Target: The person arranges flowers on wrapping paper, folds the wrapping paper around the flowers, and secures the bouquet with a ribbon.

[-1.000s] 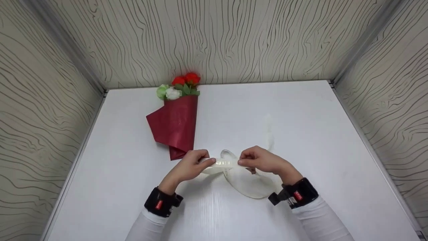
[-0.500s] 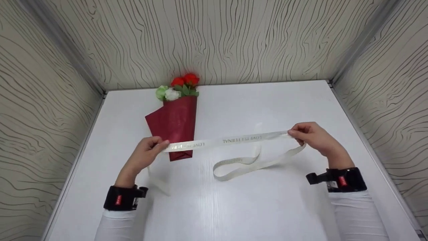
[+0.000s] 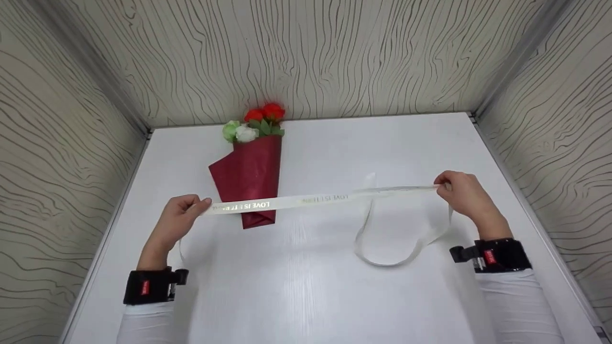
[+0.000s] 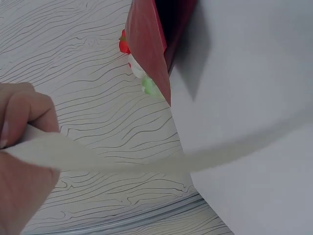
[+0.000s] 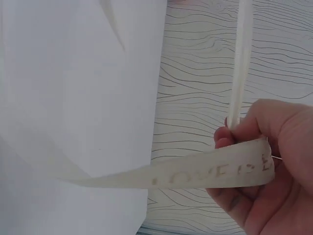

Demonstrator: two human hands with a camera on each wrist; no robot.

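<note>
A cream ribbon [image 3: 287, 202] printed with gold "LOVE IS ETERNAL" lettering stretches nearly level between my two hands. My left hand [image 3: 174, 220] pinches it between thumb and curled fingers, and a short tail hangs down behind the wrist. On the other side my right hand [image 3: 466, 198] pinches the ribbon; from there a long loop drops onto the table. In the right wrist view the ribbon [image 5: 210, 169] folds back across the fingers. The stretch passes over the lower part of a bouquet [image 3: 253, 167] in dark red wrapping paper, with red, white and green flowers.
The white table [image 3: 306, 286] meets a wood-grain patterned wall [image 3: 306, 57] at the back. Similar panels stand at both sides, with grey metal strips in the corners. The bouquet lies left of centre, its flowers against the back wall.
My hands have moved far apart from close together at the middle, the left going left and the right going right and upward. The ribbon has been drawn out between them; the bouquet stays put.
</note>
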